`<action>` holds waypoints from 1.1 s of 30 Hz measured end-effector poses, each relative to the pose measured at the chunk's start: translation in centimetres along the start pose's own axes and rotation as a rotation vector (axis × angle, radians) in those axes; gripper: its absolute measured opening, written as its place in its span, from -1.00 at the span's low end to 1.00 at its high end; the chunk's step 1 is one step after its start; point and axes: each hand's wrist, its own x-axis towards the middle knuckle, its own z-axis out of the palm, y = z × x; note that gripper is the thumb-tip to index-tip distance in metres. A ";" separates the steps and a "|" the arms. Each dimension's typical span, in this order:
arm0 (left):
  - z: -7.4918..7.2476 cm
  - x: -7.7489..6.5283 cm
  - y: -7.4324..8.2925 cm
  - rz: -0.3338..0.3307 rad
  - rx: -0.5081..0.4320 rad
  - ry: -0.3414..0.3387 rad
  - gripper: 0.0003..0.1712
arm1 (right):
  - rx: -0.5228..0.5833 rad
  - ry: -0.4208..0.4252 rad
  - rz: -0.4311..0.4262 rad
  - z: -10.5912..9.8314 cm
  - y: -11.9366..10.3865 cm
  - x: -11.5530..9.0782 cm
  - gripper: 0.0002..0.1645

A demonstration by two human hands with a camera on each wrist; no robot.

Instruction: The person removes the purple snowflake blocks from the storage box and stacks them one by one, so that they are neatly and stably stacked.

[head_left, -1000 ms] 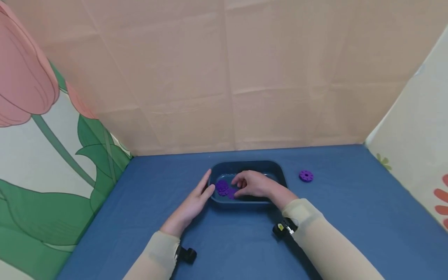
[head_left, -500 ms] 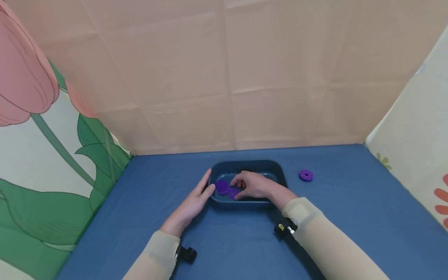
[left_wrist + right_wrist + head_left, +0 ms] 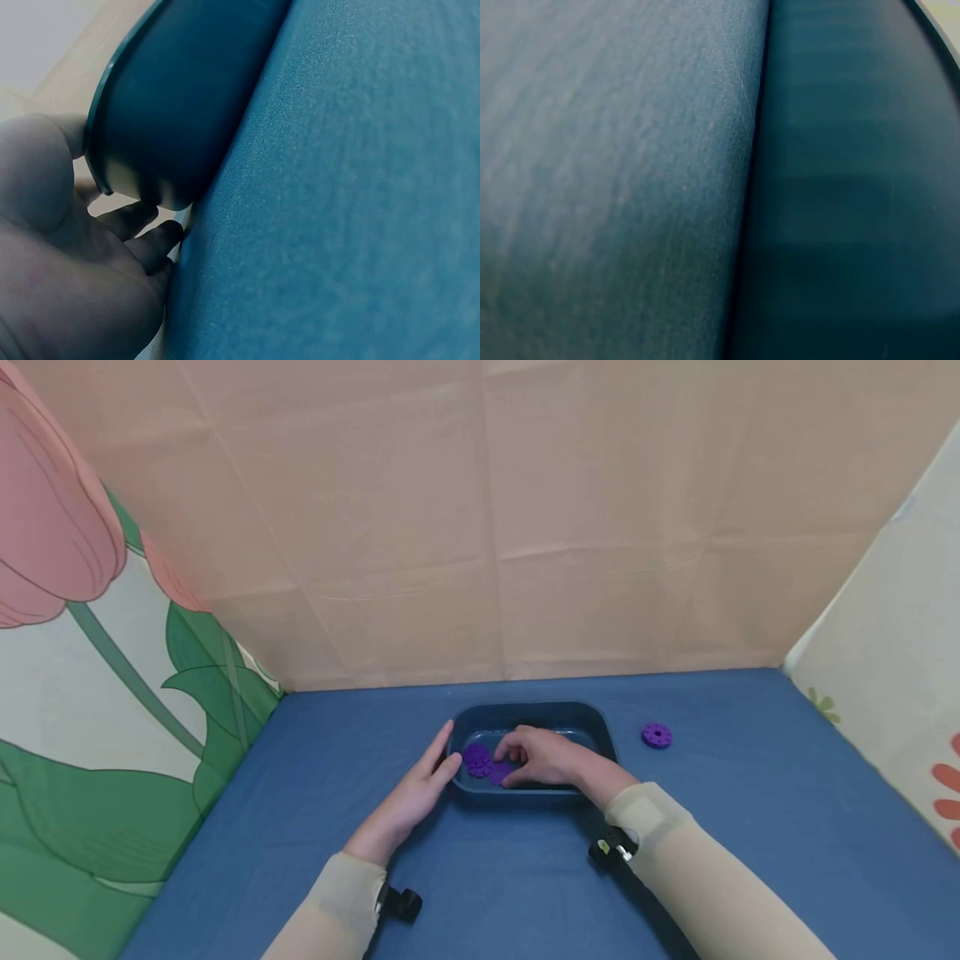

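A dark blue rectangular tray (image 3: 558, 718) sits on the table. At its left end my left hand (image 3: 416, 789) holds the wall, thumb at the rim and fingers along the outside. The left wrist view shows that hand's fingers (image 3: 131, 219) against the outer wall. Reaching into the tray, my right hand (image 3: 547, 756) has thumb and fingertips at a purple disc (image 3: 498, 773), seemingly pinching it; the hand partly covers the disc. Left of it lie notched purple discs (image 3: 476, 756), overlapping. The right wrist view shows only the tray's outer wall (image 3: 840, 187) and cloth, no hand.
One more notched purple disc (image 3: 657, 736) with a centre hole lies on the blue tablecloth (image 3: 510, 877), right of the tray. A beige sheet (image 3: 495, 568) hangs behind the table. Printed panels stand at the left and right.
The purple disc by my right hand shows more than a second ago, with the fingertips shifted slightly around it. My left hand stays at the tray's left end.
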 end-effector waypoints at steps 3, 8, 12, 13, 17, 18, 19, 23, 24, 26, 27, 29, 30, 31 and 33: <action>0.0 -0.1 0.0 0.001 -0.003 0.000 -0.25 | 0.005 -0.005 -0.002 0.0 0.0 0.1 -0.59; 0.0 -0.1 0.0 0.004 -0.009 -0.007 -0.26 | 0.033 -0.016 0.010 0.0 0.1 0.1 -0.58; 0.0 -0.1 0.1 0.005 -0.005 -0.004 -0.27 | 0.071 -0.018 0.014 -0.1 0.2 0.0 -0.58; 0.0 -0.1 0.1 0.007 -0.004 -0.004 -0.27 | 0.083 -0.015 0.013 -0.1 0.2 0.0 -0.58; 0.0 0.0 0.1 0.014 -0.008 -0.004 -0.24 | 0.124 0.000 0.006 -0.2 0.2 -0.1 -0.58; 0.0 0.0 0.2 0.016 -0.010 -0.004 -0.23 | 0.128 0.003 0.003 -0.2 0.2 -0.1 -0.59; 0.0 0.1 0.2 0.015 -0.012 -0.003 -0.22 | 0.129 0.008 -0.002 -0.2 0.2 -0.1 -0.59; 0.0 0.1 0.1 0.016 -0.011 -0.001 -0.18 | 0.115 0.017 -0.013 -0.2 0.1 -0.1 -0.60; 0.0 0.1 0.1 0.016 -0.010 -0.001 -0.17 | 0.106 0.017 -0.012 -0.2 0.1 -0.1 -0.61; 0.0 0.1 0.1 0.018 -0.008 -0.001 -0.14 | 0.093 0.018 -0.014 -0.1 0.2 -0.1 -0.60; 0.0 0.1 0.1 0.017 -0.009 -0.001 -0.13 | 0.089 0.017 -0.015 -0.1 0.2 -0.1 -0.59; 0.0 0.1 0.0 0.021 -0.008 -0.001 -0.11 | 0.086 0.014 -0.020 -0.1 0.2 -0.1 -0.57; 0.0 0.1 0.0 0.022 -0.009 0.000 -0.13 | 0.088 0.012 -0.025 -0.1 0.2 -0.1 -0.55; -0.1 0.1 0.0 0.023 -0.009 -0.001 -0.13 | 0.090 0.011 -0.029 0.0 0.2 -0.2 -0.53; -0.1 0.1 -0.1 0.025 -0.010 0.000 -0.13 | 0.094 0.012 -0.030 0.0 0.2 -0.2 -0.49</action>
